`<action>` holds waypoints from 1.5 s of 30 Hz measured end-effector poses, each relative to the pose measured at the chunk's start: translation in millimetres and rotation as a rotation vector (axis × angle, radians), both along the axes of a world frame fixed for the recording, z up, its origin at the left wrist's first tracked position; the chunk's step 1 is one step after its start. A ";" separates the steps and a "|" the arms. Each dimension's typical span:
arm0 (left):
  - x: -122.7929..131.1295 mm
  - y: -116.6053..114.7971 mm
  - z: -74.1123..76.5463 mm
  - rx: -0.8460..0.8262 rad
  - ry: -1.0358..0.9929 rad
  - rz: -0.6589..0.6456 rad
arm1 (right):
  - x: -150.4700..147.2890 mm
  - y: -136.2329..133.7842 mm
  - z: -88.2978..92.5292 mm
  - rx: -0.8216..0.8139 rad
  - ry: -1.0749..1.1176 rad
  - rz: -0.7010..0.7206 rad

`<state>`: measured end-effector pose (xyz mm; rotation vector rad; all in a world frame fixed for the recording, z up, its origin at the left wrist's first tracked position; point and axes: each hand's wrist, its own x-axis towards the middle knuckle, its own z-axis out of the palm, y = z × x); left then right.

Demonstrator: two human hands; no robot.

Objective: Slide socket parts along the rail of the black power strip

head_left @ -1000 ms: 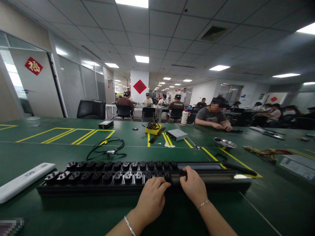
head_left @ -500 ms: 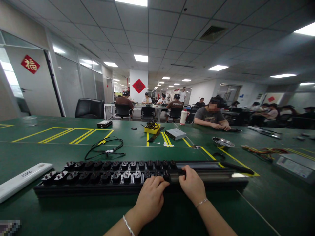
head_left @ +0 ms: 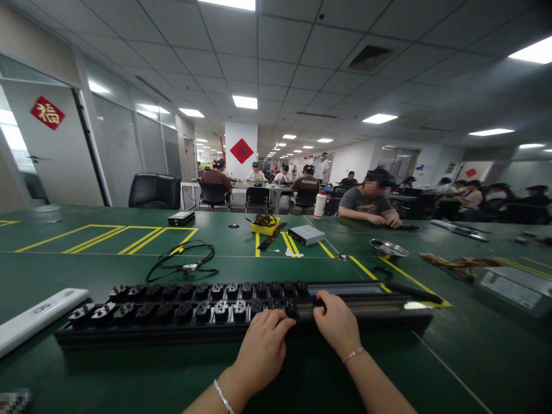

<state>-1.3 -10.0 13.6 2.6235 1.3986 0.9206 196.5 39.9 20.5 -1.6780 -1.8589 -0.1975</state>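
Observation:
A long black rail (head_left: 150, 338) lies across the green table, carrying two rows of black plug adapters (head_left: 183, 312) with metal pins. My left hand (head_left: 264, 338) is closed over the near edge of the rail by the last adapters of the front row; its fingertips are partly hidden. Just right of it, my right hand (head_left: 338, 322) has its fingers curled onto the rail where the adapters stop. Whether either hand also holds a small part cannot be seen. Right of my right hand the rail shows a smooth, shiny stretch.
Behind the rail lie a black cable (head_left: 185, 265), a yellow tray (head_left: 264, 226) with coiled cord, a grey box (head_left: 306, 234) and a metal bowl (head_left: 388, 248). A white bar (head_left: 41, 319) is at left, a power supply (head_left: 515, 287) at right. Across the table sits a person (head_left: 366, 201).
The view has turned very slightly, so the rail and table items appear a little farther left. Both hands stay at nearly the same place on the rail.

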 end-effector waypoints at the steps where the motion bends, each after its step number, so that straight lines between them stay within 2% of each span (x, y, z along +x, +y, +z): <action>1: 0.1 0.0 0.1 0.004 -0.001 0.001 | 0.1 0.2 0.0 -0.002 0.002 0.002; 31: -0.2 0.1 0.0 0.021 -0.008 0.002 | 6.9 0.4 2.4 -0.066 0.031 0.035; 45: -1.3 -1.3 2.9 0.023 -0.013 -0.009 | 2.4 -1.4 6.9 -0.116 0.054 -0.053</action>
